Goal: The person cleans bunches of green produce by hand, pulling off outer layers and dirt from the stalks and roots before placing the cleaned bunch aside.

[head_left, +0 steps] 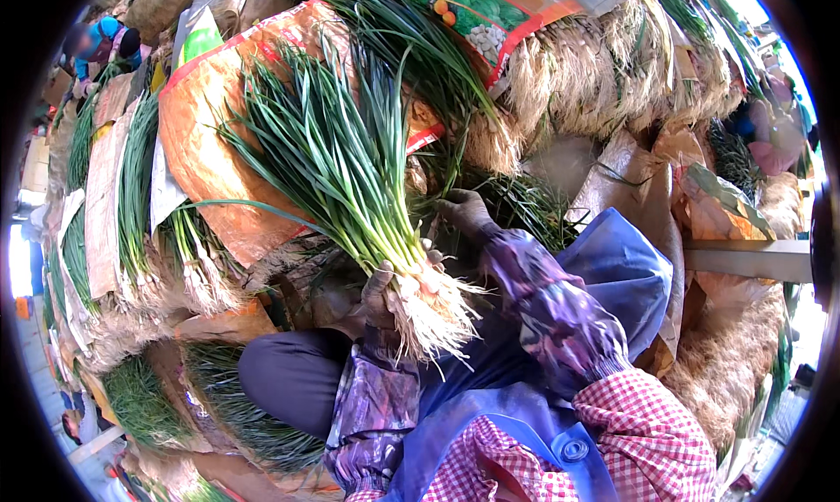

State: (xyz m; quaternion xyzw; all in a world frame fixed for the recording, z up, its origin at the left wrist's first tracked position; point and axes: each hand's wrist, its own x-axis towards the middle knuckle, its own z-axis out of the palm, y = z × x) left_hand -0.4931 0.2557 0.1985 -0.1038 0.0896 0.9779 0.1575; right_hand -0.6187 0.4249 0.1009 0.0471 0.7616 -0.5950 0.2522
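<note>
A large bunch of spring onions (350,169), with long green leaves and pale bulbs and roots, lies slantwise in front of me, roots toward me. My left hand (378,299), in a dirty grey glove, is wrapped round its white lower stems just above the roots. To the right of the stems is my right hand (465,211), also gloved. Its fingers are pressed together by some loose green leaves, and what lies between them is hidden. Beneath the leaf tips is an orange woven sack (210,152).
Root-ended bundles (577,82) are stacked at the back right. More green onions (136,187) lie between cardboard strips on the left. A pale bar (748,259) juts in from the right. Another person (109,42) is at the far left. A blue apron (612,266) covers my lap.
</note>
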